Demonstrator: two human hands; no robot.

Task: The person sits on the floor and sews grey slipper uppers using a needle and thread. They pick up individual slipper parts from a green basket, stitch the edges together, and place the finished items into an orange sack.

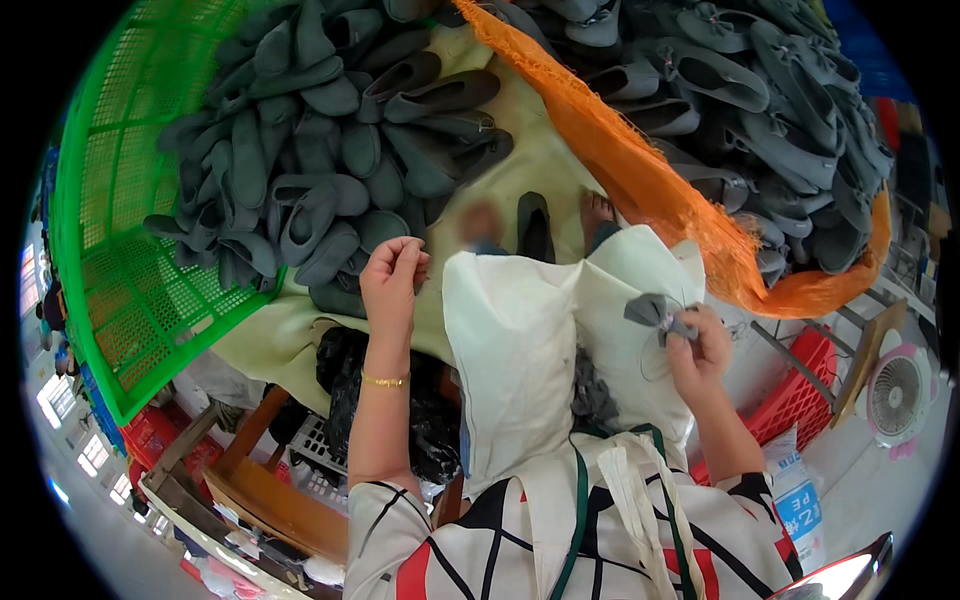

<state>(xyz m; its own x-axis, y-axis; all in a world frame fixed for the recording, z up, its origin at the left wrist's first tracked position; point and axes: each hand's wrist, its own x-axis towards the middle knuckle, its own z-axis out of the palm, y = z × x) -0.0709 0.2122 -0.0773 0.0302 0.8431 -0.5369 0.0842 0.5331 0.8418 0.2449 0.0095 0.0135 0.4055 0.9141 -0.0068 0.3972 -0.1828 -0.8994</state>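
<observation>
My right hand (700, 345) pinches a small grey fabric bow (652, 311) over a white cloth (520, 350) that covers my lap. My left hand (392, 280) is raised to the left of the cloth with its fingers pinched together; whether a thread or needle is in them cannot be made out. A gold bracelet (385, 380) sits on that wrist. One dark shoe (535, 228) lies just beyond the cloth, between my two bare feet.
A green mesh basket (130, 280) lies tipped at the left, spilling several grey shoes (300, 150) onto a pale sheet. An orange net sack (650, 180) holds another heap of grey shoes (760, 90) at the right. Red crates (800, 385) and a small fan (893, 395) stand at the right.
</observation>
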